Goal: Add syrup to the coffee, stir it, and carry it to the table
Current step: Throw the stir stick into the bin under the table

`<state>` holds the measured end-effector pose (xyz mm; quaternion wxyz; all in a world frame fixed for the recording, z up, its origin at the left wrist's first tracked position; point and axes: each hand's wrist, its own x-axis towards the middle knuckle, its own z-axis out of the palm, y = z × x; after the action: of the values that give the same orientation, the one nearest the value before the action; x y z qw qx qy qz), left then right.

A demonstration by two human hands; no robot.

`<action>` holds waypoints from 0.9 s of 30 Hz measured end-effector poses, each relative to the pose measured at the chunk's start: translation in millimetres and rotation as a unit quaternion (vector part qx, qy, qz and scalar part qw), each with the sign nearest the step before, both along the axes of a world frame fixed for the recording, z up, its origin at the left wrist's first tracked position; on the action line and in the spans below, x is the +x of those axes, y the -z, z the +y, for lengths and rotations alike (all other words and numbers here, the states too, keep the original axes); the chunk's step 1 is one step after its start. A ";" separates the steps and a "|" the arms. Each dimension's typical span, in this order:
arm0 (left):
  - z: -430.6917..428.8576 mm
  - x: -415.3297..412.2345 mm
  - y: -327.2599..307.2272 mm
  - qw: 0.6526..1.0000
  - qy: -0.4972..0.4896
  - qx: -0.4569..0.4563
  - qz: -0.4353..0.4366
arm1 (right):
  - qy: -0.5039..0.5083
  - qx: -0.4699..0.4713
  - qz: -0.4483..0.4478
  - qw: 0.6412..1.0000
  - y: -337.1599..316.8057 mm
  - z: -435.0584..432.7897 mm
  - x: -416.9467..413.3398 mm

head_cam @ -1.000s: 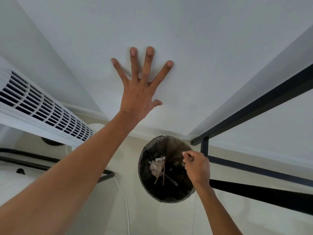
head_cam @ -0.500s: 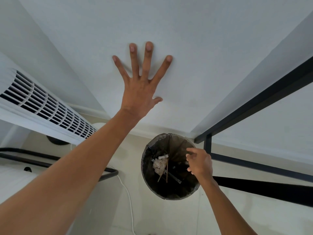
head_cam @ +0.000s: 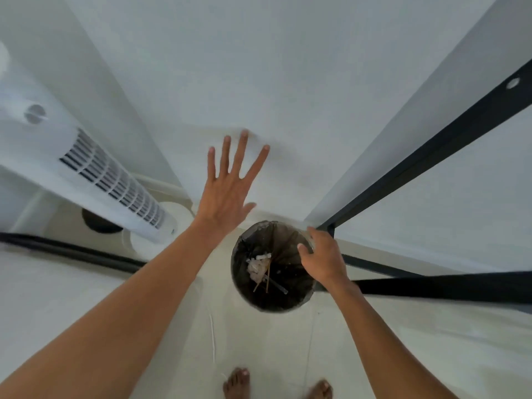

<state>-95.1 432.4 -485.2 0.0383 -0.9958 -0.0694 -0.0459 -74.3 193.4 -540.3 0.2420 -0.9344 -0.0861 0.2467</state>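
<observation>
I look straight down at a round waste bin (head_cam: 244, 286) with a black liner on the pale floor. Inside lie white scraps and wooden stir sticks (head_cam: 266, 279). My right hand (head_cam: 322, 257) hovers over the bin's right rim with fingers loosely spread and nothing in them. My left hand (head_cam: 230, 188) is stretched out flat, fingers apart, against the white wall above the bin. No coffee cup or syrup is in view.
A white tower fan (head_cam: 109, 180) stands at the left on a round base. A black metal table frame (head_cam: 431, 145) runs along the right, beside the bin. A thin white cable (head_cam: 212, 332) trails over the floor. My bare feet (head_cam: 236, 384) show at the bottom.
My right hand was pinched over the bin and has opened, with nothing in it now. The view has tipped further down, so my feet show. The left hand stays spread on the wall.
</observation>
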 end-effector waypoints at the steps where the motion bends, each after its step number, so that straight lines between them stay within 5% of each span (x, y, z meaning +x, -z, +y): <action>1: -4.8 -20.1 -7.0 0.999 0.001 -0.025 0.035 | -0.009 -0.004 0.002 1.000 -18.1 0.2 -4.9; 12: -23.1 -188.3 -184.7 0.962 -0.036 -0.131 0.235 | -0.058 -0.032 -0.045 0.997 -252.9 -19.6 -80.1; 20: -33.0 -182.1 -330.8 0.980 -0.034 -0.120 0.158 | -0.064 -0.022 -0.099 0.993 -386.9 -29.1 -88.0; 27: -54.8 -143.5 -417.7 0.996 -0.004 -0.067 0.062 | -0.077 0.034 -0.231 0.969 -486.4 -25.6 -63.2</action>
<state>-238.6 377.7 -67.5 -0.0239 -0.9968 -0.0739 0.0212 -137.5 167.8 -53.9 0.2276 -0.9477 -0.2203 0.0388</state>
